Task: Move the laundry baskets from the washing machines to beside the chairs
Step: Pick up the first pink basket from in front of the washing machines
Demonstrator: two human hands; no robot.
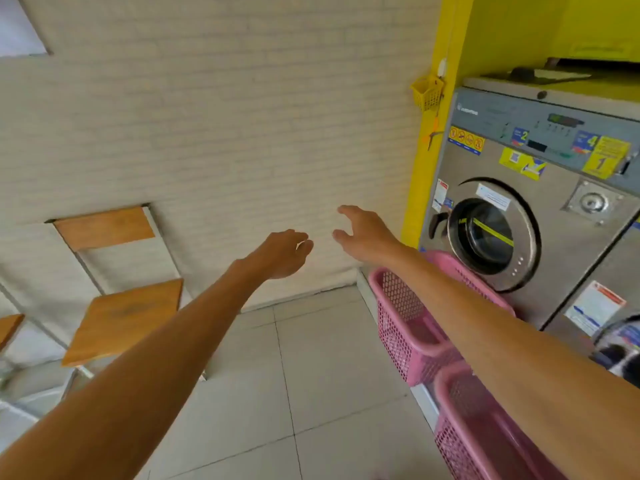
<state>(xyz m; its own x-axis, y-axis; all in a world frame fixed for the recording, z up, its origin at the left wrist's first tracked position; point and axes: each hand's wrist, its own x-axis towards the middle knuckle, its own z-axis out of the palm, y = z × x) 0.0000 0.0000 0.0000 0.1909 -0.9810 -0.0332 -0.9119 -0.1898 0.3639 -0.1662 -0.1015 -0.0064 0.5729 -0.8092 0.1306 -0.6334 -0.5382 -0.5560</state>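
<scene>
Two pink mesh laundry baskets stand on the floor against the washing machines at the right: the far basket under the round door of the first washing machine, the near basket at the lower right, partly hidden by my right forearm. Both arms reach forward in mid-air. My left hand holds nothing, fingers loosely curled. My right hand is spread open, empty, above and left of the far basket. A wooden chair with a metal frame stands by the wall at left.
A second wooden seat shows at the left edge. A pale brick-pattern wall lies ahead, a yellow pillar with a small yellow basket beside the machine. Tiled floor spans between chairs and baskets.
</scene>
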